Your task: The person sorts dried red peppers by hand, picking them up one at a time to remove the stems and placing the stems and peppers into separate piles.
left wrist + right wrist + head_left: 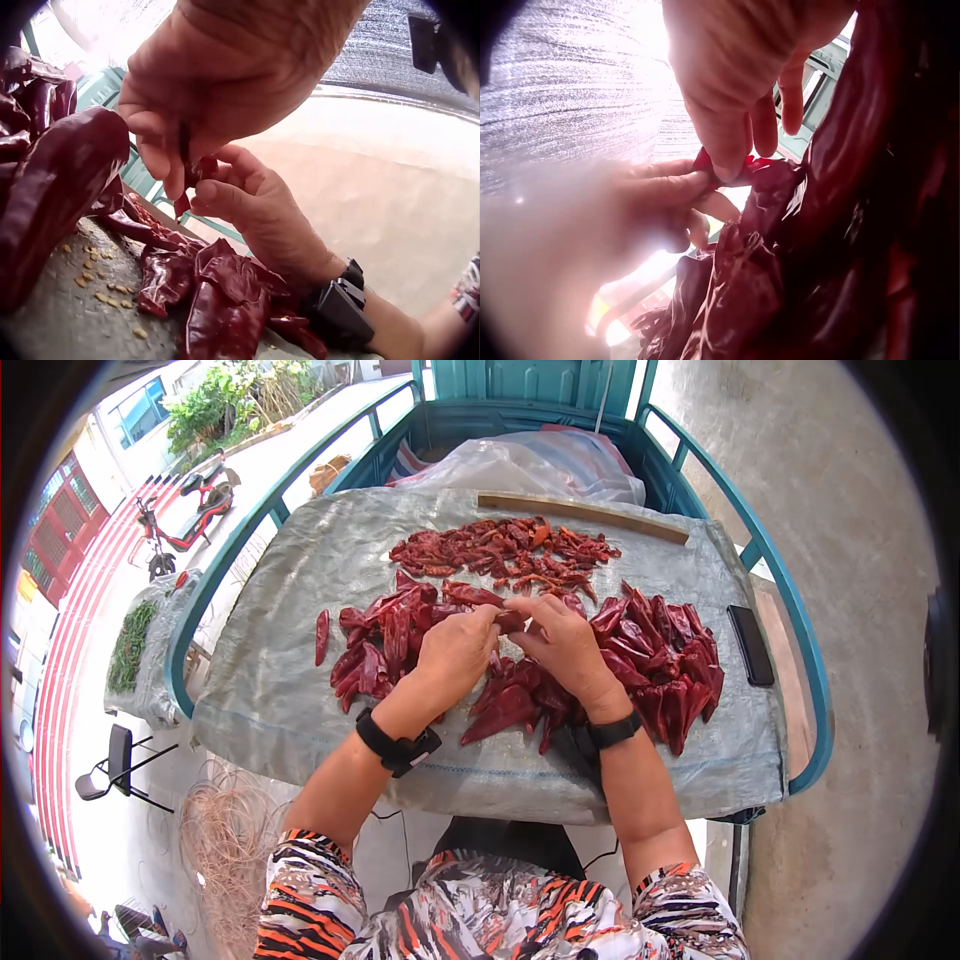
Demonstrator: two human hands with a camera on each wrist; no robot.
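Just above a heap of dried red peppers, my left hand (pixel 455 652) and right hand (pixel 570 655) meet fingertip to fingertip. Between them they pinch one dark red dried chili pepper (pixel 201 171), mostly hidden behind the fingers. Whole glossy peppers lie in a left pile (pixel 375 660) and a larger right pile (pixel 675 660), with more peppers (pixel 520 705) below the hands. Behind these spreads a band of smaller, brighter torn chili pieces (pixel 500 550). Pale seeds (pixel 109 298) are scattered on the sheet beside the peppers in the left wrist view.
A grey woven sheet (pixel 270 680) covers the surface on a teal cart with side rails (pixel 800 660). A black phone (pixel 750 646) lies at the right edge, a wooden strip (pixel 585 518) along the back. One pepper (pixel 322 637) lies apart at left.
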